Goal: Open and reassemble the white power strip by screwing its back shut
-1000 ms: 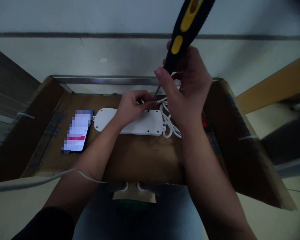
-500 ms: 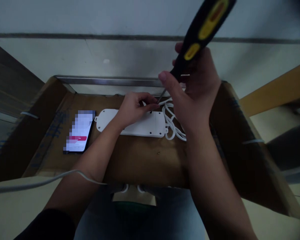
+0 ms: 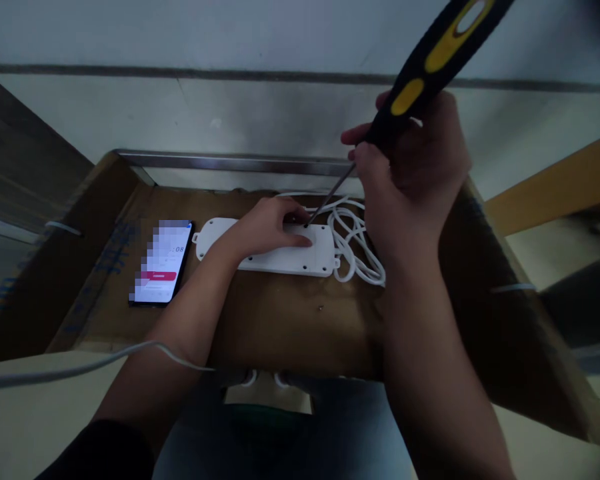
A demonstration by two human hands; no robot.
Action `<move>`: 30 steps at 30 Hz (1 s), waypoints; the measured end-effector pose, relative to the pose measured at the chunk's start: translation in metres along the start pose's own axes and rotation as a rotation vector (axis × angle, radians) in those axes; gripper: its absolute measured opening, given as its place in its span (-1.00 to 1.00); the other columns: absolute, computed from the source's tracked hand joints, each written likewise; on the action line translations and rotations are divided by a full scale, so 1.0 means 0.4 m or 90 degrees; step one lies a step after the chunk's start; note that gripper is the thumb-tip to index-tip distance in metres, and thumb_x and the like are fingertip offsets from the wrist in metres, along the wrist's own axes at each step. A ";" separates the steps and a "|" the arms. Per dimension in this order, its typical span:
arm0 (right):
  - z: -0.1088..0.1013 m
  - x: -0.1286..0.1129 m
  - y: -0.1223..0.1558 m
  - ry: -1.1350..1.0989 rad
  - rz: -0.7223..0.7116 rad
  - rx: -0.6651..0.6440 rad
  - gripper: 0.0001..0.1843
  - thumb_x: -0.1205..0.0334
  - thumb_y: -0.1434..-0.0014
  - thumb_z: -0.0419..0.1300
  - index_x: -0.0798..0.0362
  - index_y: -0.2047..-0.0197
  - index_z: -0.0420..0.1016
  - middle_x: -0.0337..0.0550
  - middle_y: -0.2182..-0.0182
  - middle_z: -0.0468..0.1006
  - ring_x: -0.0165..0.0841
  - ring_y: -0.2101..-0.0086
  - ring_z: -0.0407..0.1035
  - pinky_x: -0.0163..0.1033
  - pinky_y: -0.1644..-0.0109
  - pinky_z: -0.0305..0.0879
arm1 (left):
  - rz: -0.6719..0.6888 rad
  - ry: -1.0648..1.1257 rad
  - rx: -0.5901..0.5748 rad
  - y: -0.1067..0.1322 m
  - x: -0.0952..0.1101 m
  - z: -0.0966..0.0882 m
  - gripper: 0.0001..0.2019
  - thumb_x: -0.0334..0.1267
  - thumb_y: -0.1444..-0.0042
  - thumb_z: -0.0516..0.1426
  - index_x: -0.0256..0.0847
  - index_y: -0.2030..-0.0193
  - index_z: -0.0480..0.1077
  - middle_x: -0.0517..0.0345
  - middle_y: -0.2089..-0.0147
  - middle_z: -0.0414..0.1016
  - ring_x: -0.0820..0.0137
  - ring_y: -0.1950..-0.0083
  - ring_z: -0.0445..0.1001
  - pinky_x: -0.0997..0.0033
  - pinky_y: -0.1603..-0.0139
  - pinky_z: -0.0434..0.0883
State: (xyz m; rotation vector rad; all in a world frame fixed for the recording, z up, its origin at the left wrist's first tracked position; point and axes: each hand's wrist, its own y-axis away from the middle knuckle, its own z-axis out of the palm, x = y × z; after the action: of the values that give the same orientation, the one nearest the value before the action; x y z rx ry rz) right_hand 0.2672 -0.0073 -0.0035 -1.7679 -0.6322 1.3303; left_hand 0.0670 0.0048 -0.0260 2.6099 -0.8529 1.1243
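r hand (image 3: 420, 177) holds blk/yel screwdriver (image 3: 409, 97)

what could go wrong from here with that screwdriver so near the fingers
The screwdriver in the right hand has its tip close to the left hand, so a slip could jab a finger. The tip might also skid and scratch the white casing. A tiny loose piece, too small to identify, lies on the cardboard and could get knocked away.

Lit phone (image 3: 164, 261) flat on brown cardboard (image 3: 275, 320).
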 end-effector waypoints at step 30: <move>0.012 -0.046 -0.010 -0.026 0.093 0.048 -0.80 0.28 -0.16 0.42 0.07 0.28 0.46 -0.34 0.45 0.35 -0.54 0.43 0.24 -0.28 0.31 0.14 | 0.076 0.022 0.090 0.002 0.010 0.014 -0.77 -0.31 -0.27 0.19 -0.27 0.05 0.66 0.05 0.09 0.70 0.33 0.11 0.61 0.33 -0.04 0.48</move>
State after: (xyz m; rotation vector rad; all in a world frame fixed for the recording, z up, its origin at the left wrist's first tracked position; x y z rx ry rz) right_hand 0.2571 -0.0183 0.0092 -1.7570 -0.4749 1.4736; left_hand 0.0721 0.0003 -0.0270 2.6739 -0.9665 1.3013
